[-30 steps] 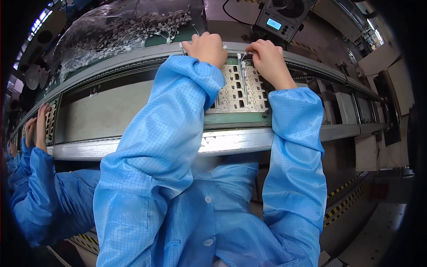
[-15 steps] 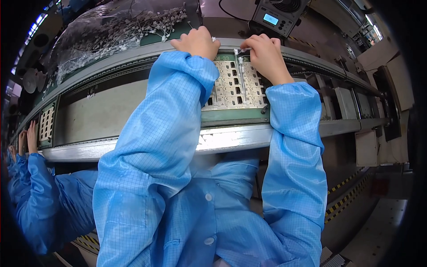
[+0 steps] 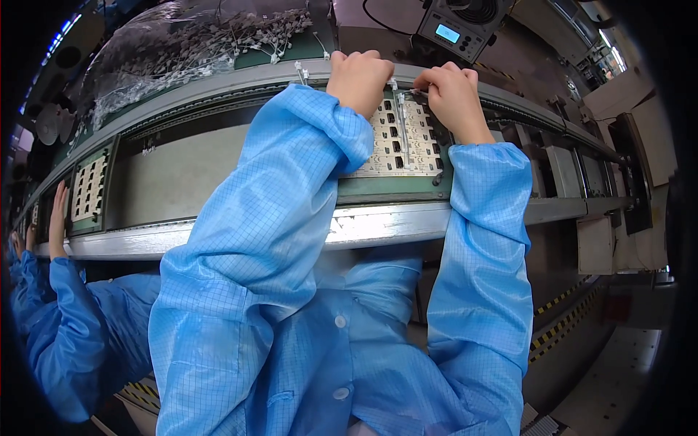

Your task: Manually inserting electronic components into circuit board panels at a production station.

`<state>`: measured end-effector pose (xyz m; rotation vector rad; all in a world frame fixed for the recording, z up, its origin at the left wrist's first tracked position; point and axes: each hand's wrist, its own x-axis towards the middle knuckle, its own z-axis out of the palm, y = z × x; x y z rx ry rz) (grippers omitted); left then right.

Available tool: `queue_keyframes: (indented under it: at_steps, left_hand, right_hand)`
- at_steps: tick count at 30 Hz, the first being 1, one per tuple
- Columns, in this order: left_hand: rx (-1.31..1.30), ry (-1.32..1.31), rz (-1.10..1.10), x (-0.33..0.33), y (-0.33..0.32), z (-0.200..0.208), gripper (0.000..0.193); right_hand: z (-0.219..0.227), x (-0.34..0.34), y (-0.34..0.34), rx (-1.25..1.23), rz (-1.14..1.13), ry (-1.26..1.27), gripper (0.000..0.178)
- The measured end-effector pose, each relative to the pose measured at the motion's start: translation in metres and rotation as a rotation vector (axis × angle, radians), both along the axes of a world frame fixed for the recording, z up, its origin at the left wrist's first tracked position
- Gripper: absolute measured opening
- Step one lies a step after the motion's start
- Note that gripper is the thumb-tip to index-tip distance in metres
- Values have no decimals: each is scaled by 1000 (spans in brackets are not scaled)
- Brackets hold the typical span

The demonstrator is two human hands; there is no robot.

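Note:
A panel of cream-coloured circuit boards (image 3: 422, 142) with rows of black parts lies in a green carrier (image 3: 392, 190) in front of me. My left hand (image 3: 361, 81) is bent over the panel's far left part, fingers curled and closed; what its fingertips hold is hidden. White connectors (image 3: 395, 85) on thin pale wires (image 3: 403, 134) stand at the far edge beside its fingers, the wires running down across the panel. Over the far right corner, my right hand (image 3: 456, 100) has its fingers bent and pinched together; anything between them is too small to make out.
A metal-edged conveyor rail (image 3: 385, 224) crosses before me. Beyond it lies a clear plastic bag (image 3: 138, 73) with a heap of wired white connectors (image 3: 254, 40). A grey device (image 3: 458, 29) with a lit screen stands far right. A co-worker's hand (image 3: 58, 221) is beside another panel (image 3: 89, 187) at left.
My left hand has moved right along the panel's far edge, uncovering white connectors on the far rail. The right hand has shifted slightly right. The view has shifted a little. The co-worker's hand has moved.

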<state>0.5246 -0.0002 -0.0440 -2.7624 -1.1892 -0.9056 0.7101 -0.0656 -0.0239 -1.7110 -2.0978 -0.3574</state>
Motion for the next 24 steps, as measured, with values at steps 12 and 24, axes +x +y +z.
queue_keyframes:
  at_steps: [12,24]
  left_hand:
    - [35,144,-20,-9,-6,3,18]
    - [-100,-103,-80,-8,0,-3,21]
  right_hand:
    - [-2,-19,4,133,-102,-156,16]
    - [6,-13,1,47,-119,-112,19]
